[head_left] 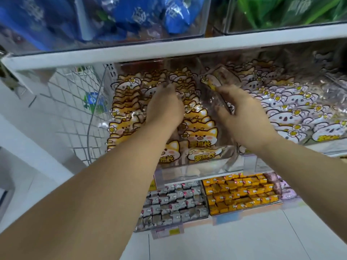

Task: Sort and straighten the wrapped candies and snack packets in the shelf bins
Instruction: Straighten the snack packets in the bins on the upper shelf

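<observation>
Grip, right hand [244,117]: fingers and thumb clamped on one tilted clear koala-print snack packet [216,77], held above the boundary between two stocks of packets. Grip, left hand [165,107]: fingertips down among the packets; blurred, so I cannot tell whether the fingers are apart or closed.

White shelf board [169,47]: runs across above both hands.
Clear plastic bins [187,169], middle shelf: both hands reach inside.
Orange fox-print snack packets [199,128]: left stock, upright, in overlapping rows.
Pale koala-print snack packets [293,113]: right stock, overlapping rows.
Blue foil packets [140,14]: upper shelf, left.
Green packets [281,12]: upper shelf, right.
Silver-wrapped square candies [174,205]: lower bin, left.
Orange-wrapped square candies [242,194]: bin just beside, right.
</observation>
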